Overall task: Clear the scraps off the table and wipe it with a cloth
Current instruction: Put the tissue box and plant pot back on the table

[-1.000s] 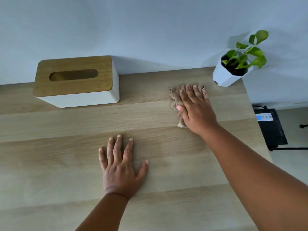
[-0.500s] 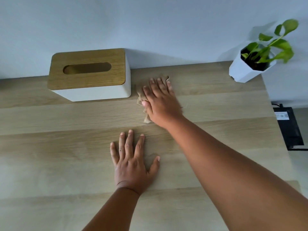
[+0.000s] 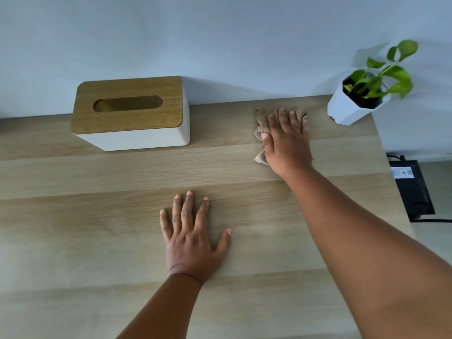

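I see my right hand (image 3: 287, 140) pressing flat, fingers straight, on the brown cloth (image 3: 261, 128) near the table (image 3: 97, 228)'s far edge, between the tissue box (image 3: 132, 113) and the potted plant (image 3: 359, 99). My left hand (image 3: 189, 238) lies spread on bare wood nearer me.

The left hand (image 3: 189, 237) lies flat, palm down, fingers spread and straight; the right arm reaches far forward, and the right hand (image 3: 286, 140) presses down with straight fingers.
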{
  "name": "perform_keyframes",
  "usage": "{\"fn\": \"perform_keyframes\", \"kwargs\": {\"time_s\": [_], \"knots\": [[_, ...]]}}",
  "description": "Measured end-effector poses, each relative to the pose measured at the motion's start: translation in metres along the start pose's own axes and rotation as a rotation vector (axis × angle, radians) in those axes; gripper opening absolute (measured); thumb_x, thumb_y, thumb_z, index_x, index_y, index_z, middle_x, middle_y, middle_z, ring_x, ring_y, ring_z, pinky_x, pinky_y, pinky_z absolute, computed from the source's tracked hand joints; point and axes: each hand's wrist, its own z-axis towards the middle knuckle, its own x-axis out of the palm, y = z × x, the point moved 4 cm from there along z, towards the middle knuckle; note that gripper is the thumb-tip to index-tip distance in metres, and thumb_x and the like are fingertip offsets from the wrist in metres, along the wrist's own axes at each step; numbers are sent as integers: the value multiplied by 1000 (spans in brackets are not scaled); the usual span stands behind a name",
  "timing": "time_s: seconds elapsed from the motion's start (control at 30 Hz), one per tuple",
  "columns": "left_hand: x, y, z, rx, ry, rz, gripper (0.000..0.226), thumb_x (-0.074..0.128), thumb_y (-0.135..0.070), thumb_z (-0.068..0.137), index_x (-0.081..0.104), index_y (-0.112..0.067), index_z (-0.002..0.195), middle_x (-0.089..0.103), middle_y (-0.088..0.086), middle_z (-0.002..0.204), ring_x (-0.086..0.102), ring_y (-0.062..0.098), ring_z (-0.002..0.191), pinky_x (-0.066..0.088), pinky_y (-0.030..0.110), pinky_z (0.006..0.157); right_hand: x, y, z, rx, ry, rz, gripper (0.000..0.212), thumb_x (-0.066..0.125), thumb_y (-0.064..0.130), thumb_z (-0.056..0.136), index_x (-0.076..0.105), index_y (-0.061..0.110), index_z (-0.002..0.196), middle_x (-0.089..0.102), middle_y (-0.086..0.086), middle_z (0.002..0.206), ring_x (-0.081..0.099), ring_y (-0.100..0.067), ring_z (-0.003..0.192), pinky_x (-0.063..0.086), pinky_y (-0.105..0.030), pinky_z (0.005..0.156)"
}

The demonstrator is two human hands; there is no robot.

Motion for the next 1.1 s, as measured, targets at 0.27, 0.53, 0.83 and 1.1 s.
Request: {"fn": "perform_keyframes", "kwargs": {"time_s": [0.27,0.53,0.83,1.1], "knots": [[0,0,0,-9,5,3,84,45,-76,85,43,-25,152,26,9,167,7,28,159,10,62,124,5,-5,-53,-86,24,-5,60,34,44,108,31,17,162,16,-9,173,6,-30,161,2,-54,129],[-1,2,1,-25,11,-21,82,46,-77,85,38,-30,152,24,7,167,7,26,159,6,59,125,9,-14,-135,-121,1,-31,63,36,46,102,40,17,158,25,-10,170,13,-33,160,11,-58,127],[-5,1,1,-30,8,-33,82,41,-80,86,36,-31,152,23,7,167,6,26,158,2,56,127,11,-34,-232,-190,-20,-38,63,39,48,104,39,17,159,25,-11,170,12,-32,160,15,-58,126],[-5,1,-1,-18,-28,-69,82,43,-79,85,39,-29,150,27,9,165,11,27,157,5,58,126,4,-77,-315,-260,-14,-54,62,40,48,107,35,18,160,18,-6,173,8,-27,161,16,-57,127]]}}
